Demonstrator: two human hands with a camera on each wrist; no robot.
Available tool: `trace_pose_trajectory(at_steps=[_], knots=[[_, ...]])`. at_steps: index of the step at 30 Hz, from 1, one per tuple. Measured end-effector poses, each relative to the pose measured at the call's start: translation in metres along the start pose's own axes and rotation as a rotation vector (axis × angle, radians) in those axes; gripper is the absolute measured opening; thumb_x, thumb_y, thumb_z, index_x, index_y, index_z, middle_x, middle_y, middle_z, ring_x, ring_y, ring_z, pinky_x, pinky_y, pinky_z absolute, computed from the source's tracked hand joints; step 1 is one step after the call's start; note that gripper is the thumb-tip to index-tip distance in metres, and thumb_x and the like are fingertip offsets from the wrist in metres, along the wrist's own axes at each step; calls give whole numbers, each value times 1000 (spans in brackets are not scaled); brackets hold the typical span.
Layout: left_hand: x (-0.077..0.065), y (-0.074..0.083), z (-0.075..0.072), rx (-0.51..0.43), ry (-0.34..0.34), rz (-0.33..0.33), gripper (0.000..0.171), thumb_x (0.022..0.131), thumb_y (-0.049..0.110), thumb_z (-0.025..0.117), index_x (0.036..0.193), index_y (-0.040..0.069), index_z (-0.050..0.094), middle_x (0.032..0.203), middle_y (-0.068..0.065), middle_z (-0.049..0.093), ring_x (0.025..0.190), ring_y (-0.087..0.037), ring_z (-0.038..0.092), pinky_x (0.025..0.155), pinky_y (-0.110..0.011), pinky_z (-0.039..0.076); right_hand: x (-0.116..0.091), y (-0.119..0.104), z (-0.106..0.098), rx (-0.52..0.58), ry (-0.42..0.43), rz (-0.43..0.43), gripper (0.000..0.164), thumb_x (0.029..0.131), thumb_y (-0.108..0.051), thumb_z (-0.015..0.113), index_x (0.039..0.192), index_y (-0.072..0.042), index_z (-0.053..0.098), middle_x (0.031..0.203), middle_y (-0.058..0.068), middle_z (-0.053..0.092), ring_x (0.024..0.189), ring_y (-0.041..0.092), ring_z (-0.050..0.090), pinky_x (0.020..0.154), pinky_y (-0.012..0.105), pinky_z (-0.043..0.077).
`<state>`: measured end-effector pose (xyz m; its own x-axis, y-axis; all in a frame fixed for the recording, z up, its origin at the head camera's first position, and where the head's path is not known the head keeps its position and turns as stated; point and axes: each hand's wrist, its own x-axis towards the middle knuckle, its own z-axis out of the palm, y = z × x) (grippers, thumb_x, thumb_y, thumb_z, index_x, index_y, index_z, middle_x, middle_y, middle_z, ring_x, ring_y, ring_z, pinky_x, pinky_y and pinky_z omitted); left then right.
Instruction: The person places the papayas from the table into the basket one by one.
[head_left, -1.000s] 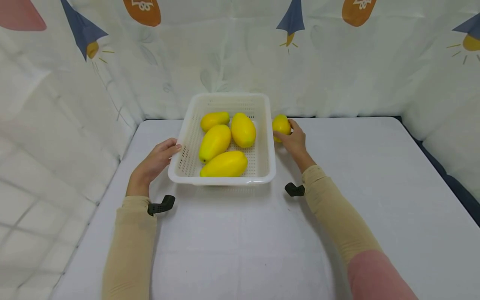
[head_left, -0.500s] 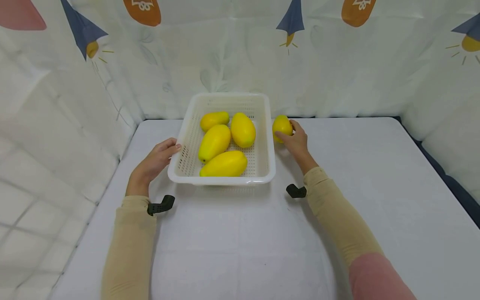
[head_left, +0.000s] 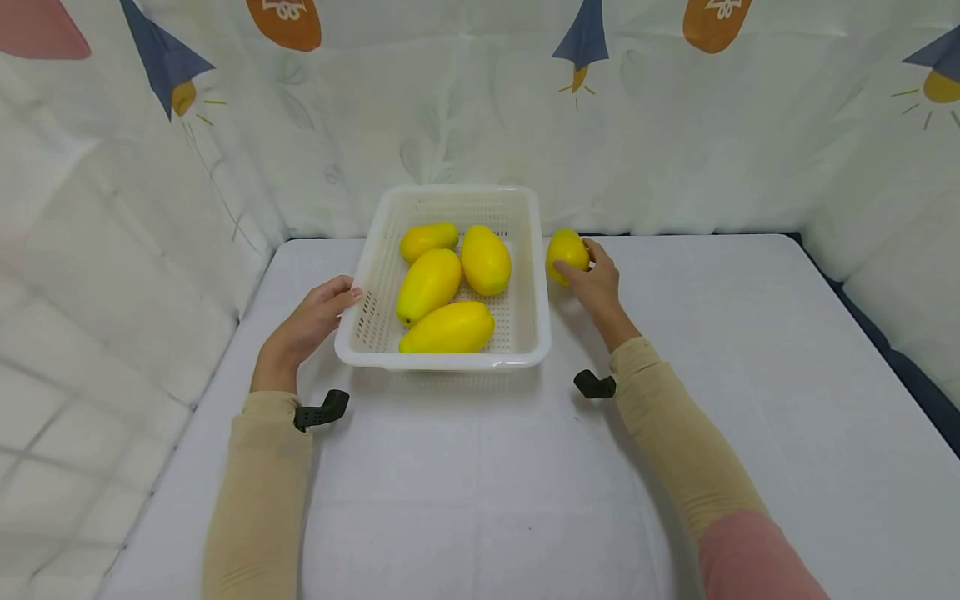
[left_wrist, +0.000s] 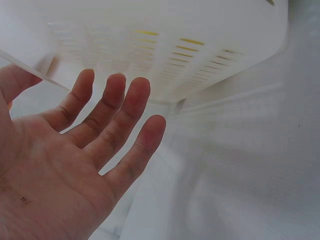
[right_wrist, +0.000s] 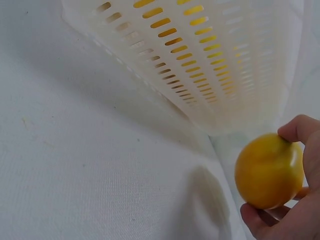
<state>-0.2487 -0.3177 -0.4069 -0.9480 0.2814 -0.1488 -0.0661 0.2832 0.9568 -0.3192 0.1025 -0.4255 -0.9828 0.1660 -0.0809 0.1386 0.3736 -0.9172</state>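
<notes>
A white plastic basket [head_left: 528, 325] with slotted walls holds several yellow mangoes [head_left: 453, 327]. At its left side, my left hand [head_left: 309, 321] holds the rim, the thumb over the edge. The left wrist view has the fingers [left_wrist: 140, 92] loosely bent outside the slotted wall. My right hand [head_left: 597, 283] grips another yellow mango [head_left: 566, 254] just right of the basket's far right side. Seen from the right wrist, thumb and fingers pinch this mango [right_wrist: 270, 170] from opposite sides, above the table and apart from the basket wall [right_wrist: 240, 107].
A white cloth covers the table [head_left: 480, 483]. Behind the basket hangs a pale curtain [head_left: 480, 108] printed with rockets, close to the table's back edge. Black wrist cameras sit at the left cuff [head_left: 322, 410] and right cuff [head_left: 595, 384].
My right hand has shifted slightly to the right with the mango, widening the gap to the basket. The left hand and the basket have stayed in place.
</notes>
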Motion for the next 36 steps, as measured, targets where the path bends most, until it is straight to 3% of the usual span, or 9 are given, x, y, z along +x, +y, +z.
trace_pose_trajectory(at_steps=[10, 36], knots=[[-1, 1, -1, 12, -22, 22, 34, 102, 37, 46, 122, 10, 47, 106, 10, 63, 94, -6, 62, 88, -22, 45, -3, 2, -3, 43, 48, -71, 70, 84, -32, 71, 145, -20, 40, 140, 10, 47, 115, 26, 50, 100, 40, 45], [0, 2, 0, 23, -11, -5, 36, 101, 40, 46, 123, 12, 48, 108, 10, 62, 98, -6, 60, 91, -22, 42, -11, 1, -6, 137, 85, -190, 64, 82, -27, 73, 140, -18, 49, 133, 7, 55, 104, 20, 51, 89, 31, 49]])
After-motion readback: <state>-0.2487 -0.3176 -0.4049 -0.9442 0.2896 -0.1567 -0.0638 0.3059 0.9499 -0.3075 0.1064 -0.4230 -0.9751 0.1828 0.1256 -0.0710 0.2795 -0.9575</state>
